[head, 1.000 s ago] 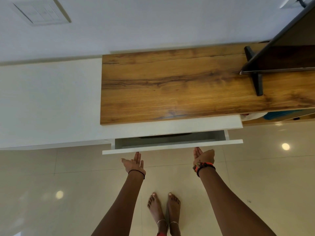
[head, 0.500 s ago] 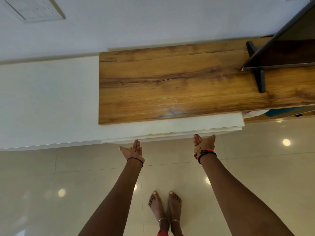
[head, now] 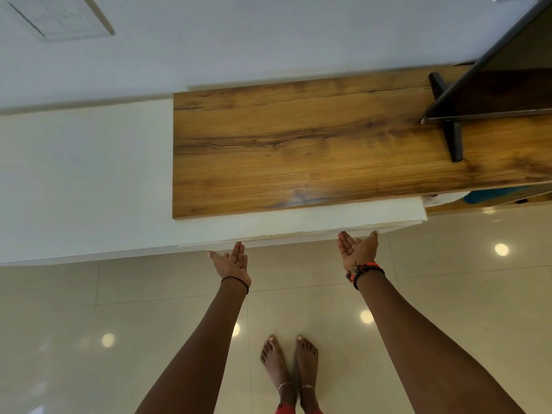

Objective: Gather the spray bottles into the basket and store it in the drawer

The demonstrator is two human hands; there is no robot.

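The white drawer (head: 298, 234) under the wooden top is pushed in, its front flush with the white cabinet. My left hand (head: 233, 264) is flat and open, fingertips at the drawer front's lower edge near its left end. My right hand (head: 357, 249) is likewise open, fingertips against the front near its right end. Neither hand holds anything. No basket and no spray bottles are in view.
A wooden top (head: 298, 150) covers the cabinet. A black TV (head: 493, 85) on a stand sits at the right end. A white counter (head: 83, 180) runs left. Glossy floor tiles (head: 89, 339) lie below, with my bare feet (head: 288, 366). A wall switch plate (head: 59, 16) is at the upper left.
The drawer stood slightly open a second ago; both hands pushed it in, and it is now shut.
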